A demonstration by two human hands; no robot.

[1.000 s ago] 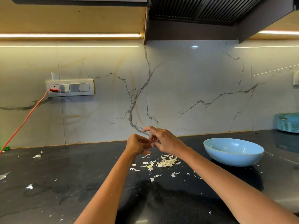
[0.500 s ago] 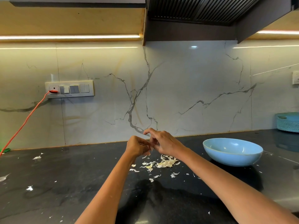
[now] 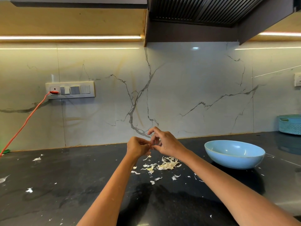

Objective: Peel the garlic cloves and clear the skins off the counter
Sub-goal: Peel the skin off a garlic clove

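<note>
My left hand [image 3: 137, 146] is curled shut around a garlic clove that its fingers almost wholly hide. My right hand [image 3: 164, 142] meets it fingertip to fingertip and pinches at the clove, with the index finger raised. Both hands hover above the black counter [image 3: 73, 185]. Right below them lies a pile of pale garlic skins [image 3: 166, 165], with smaller flakes scattered around it. More loose skin bits [image 3: 37, 159] lie far left on the counter.
A light blue bowl [image 3: 234, 154] stands on the counter to the right of the hands. A teal basket [image 3: 290, 123] sits at the far right by the wall. An orange cable [image 3: 24, 123] runs from the wall socket down to the left.
Both hands stay together over the skin pile, shifting only slightly; the right fingers keep working at the clove. The pile looks the same.
</note>
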